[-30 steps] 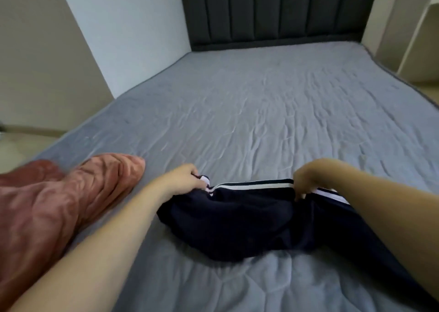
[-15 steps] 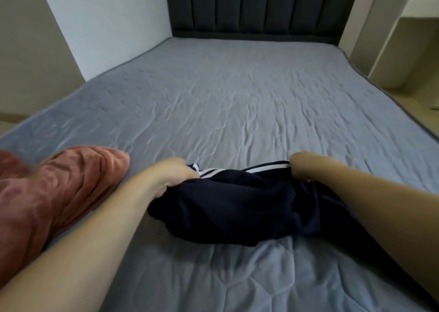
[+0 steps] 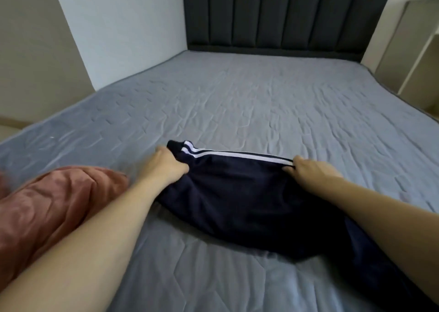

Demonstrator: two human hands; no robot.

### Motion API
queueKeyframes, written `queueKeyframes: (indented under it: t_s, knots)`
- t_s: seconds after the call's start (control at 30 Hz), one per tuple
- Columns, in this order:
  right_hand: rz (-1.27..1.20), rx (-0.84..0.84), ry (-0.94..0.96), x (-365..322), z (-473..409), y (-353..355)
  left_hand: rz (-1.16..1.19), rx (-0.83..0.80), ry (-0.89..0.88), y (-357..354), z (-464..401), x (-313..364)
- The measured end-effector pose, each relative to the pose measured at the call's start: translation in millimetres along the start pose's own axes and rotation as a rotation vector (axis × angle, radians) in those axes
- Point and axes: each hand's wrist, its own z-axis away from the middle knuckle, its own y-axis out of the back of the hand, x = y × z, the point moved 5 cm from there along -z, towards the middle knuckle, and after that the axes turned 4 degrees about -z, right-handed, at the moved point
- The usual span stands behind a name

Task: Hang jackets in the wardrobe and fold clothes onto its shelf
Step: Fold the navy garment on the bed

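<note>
A dark navy garment point(image 3: 249, 205) with two white stripes along its far edge lies spread on the grey bed point(image 3: 261, 102). My left hand point(image 3: 169, 163) grips its left end, fingers curled into the cloth by the striped corner. My right hand point(image 3: 308, 169) pinches the striped edge at the right end. The garment's near right part runs under my right forearm toward the bottom right corner of the view.
A rust-pink crumpled garment point(image 3: 47, 205) lies on the bed at the left, beside my left forearm. A dark padded headboard point(image 3: 285, 15) stands at the far end. A pale wall is at the left, and pale furniture point(image 3: 408, 57) at the right.
Both hands have pushed the navy garment farther up the bed and stretched its striped edge straight between them. The view has shifted slightly.
</note>
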Motion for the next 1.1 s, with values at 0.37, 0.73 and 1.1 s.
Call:
queueKeyframes:
  t_s: [0.37,0.73,1.1]
  knots:
    - [0.211,0.047,0.215,31,41,-23,-0.295,-0.144,-0.449,-105,90,69]
    - [0.042,-0.189,-0.341,269,294,13,-0.208,-0.132,-0.858,-110,291,180]
    - [0.163,-0.104,-0.433,366,306,66,-1.228,0.168,-0.702,-35,277,157]
